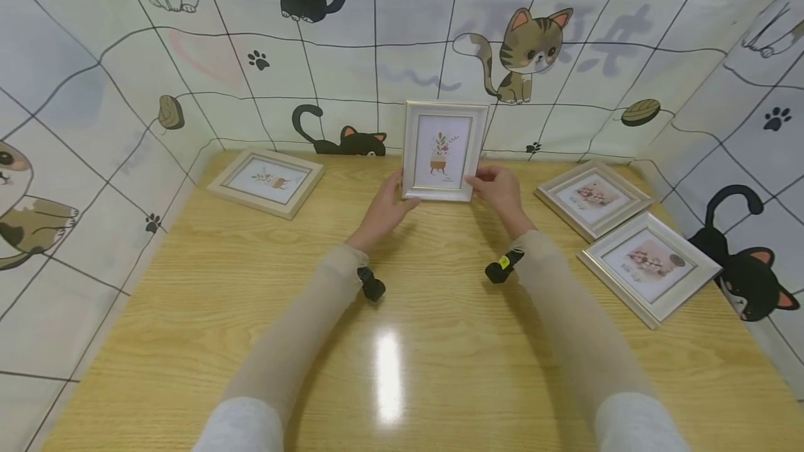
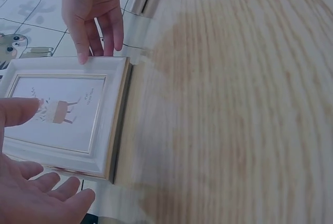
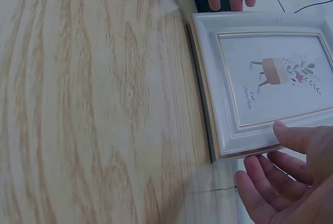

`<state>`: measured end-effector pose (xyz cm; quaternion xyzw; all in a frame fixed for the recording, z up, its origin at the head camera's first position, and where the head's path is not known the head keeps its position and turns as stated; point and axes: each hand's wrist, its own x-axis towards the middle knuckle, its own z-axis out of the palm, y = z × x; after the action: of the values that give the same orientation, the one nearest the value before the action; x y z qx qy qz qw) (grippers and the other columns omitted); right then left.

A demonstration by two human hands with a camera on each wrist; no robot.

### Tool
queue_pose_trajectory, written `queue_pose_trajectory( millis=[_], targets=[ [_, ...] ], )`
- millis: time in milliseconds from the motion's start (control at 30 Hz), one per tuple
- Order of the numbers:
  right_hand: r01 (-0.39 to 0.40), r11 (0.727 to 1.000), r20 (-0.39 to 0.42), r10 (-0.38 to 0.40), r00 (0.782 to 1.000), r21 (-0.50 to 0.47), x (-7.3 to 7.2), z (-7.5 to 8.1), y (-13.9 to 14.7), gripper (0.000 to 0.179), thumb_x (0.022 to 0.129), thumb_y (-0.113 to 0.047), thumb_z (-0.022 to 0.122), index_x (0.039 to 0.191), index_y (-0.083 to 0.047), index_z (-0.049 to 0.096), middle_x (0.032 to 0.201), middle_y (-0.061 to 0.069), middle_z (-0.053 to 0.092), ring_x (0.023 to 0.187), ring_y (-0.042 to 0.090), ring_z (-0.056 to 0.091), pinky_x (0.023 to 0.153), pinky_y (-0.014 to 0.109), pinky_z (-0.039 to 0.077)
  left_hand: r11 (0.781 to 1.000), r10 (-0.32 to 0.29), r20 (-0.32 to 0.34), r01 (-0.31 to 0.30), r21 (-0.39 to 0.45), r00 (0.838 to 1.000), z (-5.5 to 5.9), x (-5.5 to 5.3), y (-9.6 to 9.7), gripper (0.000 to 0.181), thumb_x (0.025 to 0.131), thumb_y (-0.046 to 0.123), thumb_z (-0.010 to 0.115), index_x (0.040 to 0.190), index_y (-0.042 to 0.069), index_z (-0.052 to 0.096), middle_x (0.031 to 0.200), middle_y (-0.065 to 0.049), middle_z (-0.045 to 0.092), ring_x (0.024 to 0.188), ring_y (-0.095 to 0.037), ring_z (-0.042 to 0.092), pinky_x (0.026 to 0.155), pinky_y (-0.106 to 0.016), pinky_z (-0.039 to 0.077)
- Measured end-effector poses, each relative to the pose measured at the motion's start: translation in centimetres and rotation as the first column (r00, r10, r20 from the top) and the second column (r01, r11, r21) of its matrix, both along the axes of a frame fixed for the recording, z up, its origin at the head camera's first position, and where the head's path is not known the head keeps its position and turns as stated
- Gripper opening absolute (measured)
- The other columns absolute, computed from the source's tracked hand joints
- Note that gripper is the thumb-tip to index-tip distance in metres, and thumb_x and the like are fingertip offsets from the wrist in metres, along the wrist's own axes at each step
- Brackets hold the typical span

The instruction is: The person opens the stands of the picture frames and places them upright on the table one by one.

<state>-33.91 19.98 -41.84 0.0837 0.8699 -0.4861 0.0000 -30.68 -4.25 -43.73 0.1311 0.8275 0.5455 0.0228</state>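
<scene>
A white picture frame [image 1: 443, 152] with a potted-plant print stands nearly upright at the back of the table, by the cat-patterned backdrop. My right hand [image 1: 499, 190] pinches its right edge, thumb on the front border and fingers behind, as the right wrist view shows for this hand [image 3: 291, 182]. My left hand [image 1: 384, 206] is at the frame's left edge. In the left wrist view, that hand [image 2: 39, 195] has its fingers spread, with the thumb in front of the print; whether it touches the frame I cannot tell.
A beige frame [image 1: 266, 182] with a similar plant print lies flat at the back left. On the right lie a beige frame [image 1: 594, 197] and a white frame [image 1: 650, 268], both with pink-flower prints, close together. The backdrop [image 1: 408, 54] walls the wooden table [image 1: 433, 326].
</scene>
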Motion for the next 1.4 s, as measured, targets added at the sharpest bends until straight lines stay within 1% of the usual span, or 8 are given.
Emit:
queue_pose_trajectory(
  millis=[233,367,600,800,867,1033,1200,1400],
  targets=[
    [-0.030,0.995,-0.079,0.038,0.996,0.094,0.7,0.7,0.9,0.042,0.097,-0.030,0.066,0.130,-0.004,0.062,0.130,0.018,0.065,0.108,0.033,0.067,0.083,0.027,0.058,1.000,0.003,0.056,-0.004,0.018,0.998,0.7,0.5,-0.8,0.077,0.098,0.027,0.064,0.159,0.012,0.021,0.166,-0.010,0.023,0.149,-0.032,0.032,0.124,-0.048,0.030],
    [-0.050,0.995,-0.129,0.061,0.990,0.088,1.1,1.5,1.1,0.042,0.097,-0.027,0.066,0.131,-0.004,0.061,0.129,0.018,0.065,0.110,0.033,0.066,0.085,0.029,0.060,0.999,-0.008,0.063,0.005,0.042,0.998,1.7,1.1,-1.5,0.079,0.097,0.027,0.065,0.160,0.011,0.019,0.167,-0.011,0.020,0.150,-0.031,0.031,0.125,-0.046,0.029],
    [-0.095,0.992,-0.156,0.107,0.982,0.083,2.0,2.9,0.3,0.040,0.097,-0.025,0.067,0.131,-0.005,0.061,0.130,0.017,0.065,0.115,0.034,0.066,0.094,0.040,0.059,0.997,-0.060,0.064,0.056,0.055,0.996,3.1,2.3,-3.2,0.074,0.096,0.030,0.066,0.158,0.014,0.028,0.162,-0.008,0.034,0.145,-0.032,0.041,0.121,-0.047,0.035],
    [-0.211,0.973,-0.164,0.223,0.961,0.089,2.7,3.6,-1.1,0.036,0.096,-0.023,0.067,0.126,-0.002,0.064,0.127,0.019,0.066,0.111,0.035,0.067,0.086,0.031,0.060,0.996,-0.077,0.069,0.074,0.042,0.995,3.4,3.0,-4.7,0.071,0.093,0.029,0.070,0.155,0.018,0.036,0.159,-0.006,0.041,0.143,-0.031,0.045,0.119,-0.049,0.038],
    [-0.269,0.959,-0.151,0.280,0.948,0.088,2.9,3.8,-1.6,0.036,0.096,-0.023,0.066,0.125,-0.001,0.065,0.128,0.018,0.065,0.111,0.034,0.066,0.084,0.029,0.059,0.996,-0.078,0.073,0.075,0.040,0.994,3.3,3.1,-5.2,0.070,0.093,0.028,0.071,0.154,0.018,0.038,0.158,-0.006,0.042,0.143,-0.030,0.044,0.120,-0.049,0.036],
    [-0.393,0.917,-0.125,0.399,0.909,0.066,3.4,4.1,-3.0,0.036,0.097,-0.021,0.066,0.126,0.001,0.064,0.130,0.018,0.064,0.114,0.035,0.065,0.090,0.035,0.059,0.998,-0.062,0.084,0.061,0.011,0.995,3.1,3.5,-6.5,0.069,0.092,0.029,0.073,0.152,0.022,0.041,0.158,-0.003,0.043,0.143,-0.026,0.044,0.122,-0.047,0.034],
    [-0.492,0.869,-0.119,0.494,0.861,0.045,3.6,4.1,-4.5,0.038,0.096,-0.018,0.066,0.128,0.002,0.062,0.131,0.019,0.064,0.118,0.036,0.064,0.100,0.046,0.054,0.999,-0.037,0.085,0.038,-0.006,0.996,3.0,4.0,-7.9,0.069,0.091,0.029,0.073,0.152,0.019,0.042,0.158,-0.005,0.042,0.144,-0.027,0.044,0.122,-0.047,0.034],
    [-0.583,0.812,-0.121,0.581,0.804,0.022,3.7,3.6,-6.4,0.038,0.096,-0.016,0.067,0.129,0.000,0.061,0.132,0.018,0.063,0.120,0.035,0.062,0.105,0.048,0.052,1.000,0.004,0.095,-0.002,-0.024,0.996,2.5,4.3,-9.8,0.070,0.092,0.029,0.073,0.152,0.015,0.041,0.159,-0.007,0.041,0.144,-0.029,0.042,0.122,-0.048,0.033]
  ],
)
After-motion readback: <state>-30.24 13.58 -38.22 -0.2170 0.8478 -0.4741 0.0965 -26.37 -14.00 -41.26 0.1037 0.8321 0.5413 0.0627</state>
